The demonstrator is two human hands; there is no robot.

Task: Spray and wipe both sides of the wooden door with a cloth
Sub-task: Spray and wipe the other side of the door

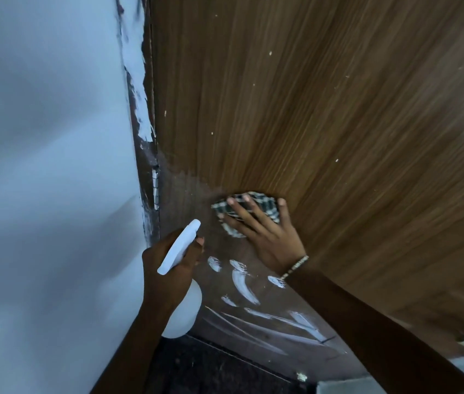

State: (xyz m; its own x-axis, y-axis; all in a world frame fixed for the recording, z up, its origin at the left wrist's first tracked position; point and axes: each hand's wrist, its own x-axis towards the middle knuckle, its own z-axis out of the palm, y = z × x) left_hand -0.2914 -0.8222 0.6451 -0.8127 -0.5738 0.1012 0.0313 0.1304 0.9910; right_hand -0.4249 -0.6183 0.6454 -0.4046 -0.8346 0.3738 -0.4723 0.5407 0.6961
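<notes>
- Two hands low on the wooden door (324,109): right hand (267,237) flat, fingers spread, pressing the checked cloth (267,207) against the panel; left hand (168,263) wrapped round the white spray bottle (181,314), nozzle toward the door, just beside the cloth.
- Risk, as judged: cloth bunched under straight fingers, not clasped; liable to slip out or ride up on a wet patch.
- Risk, as judged: white smears (242,282) below the right hand merely spread about by an already loaded cloth.
- Risk, as judged: stray spray onto the pale wall (40,166), given a nozzle this near the hinge side.
- Edges: hinge (155,186) and chipped frame (145,157) close on the left, a possible snag for cloth.
- Room: broad bare panel up and to the right; dark floor (210,365) close below; other face of the door out of view.
</notes>
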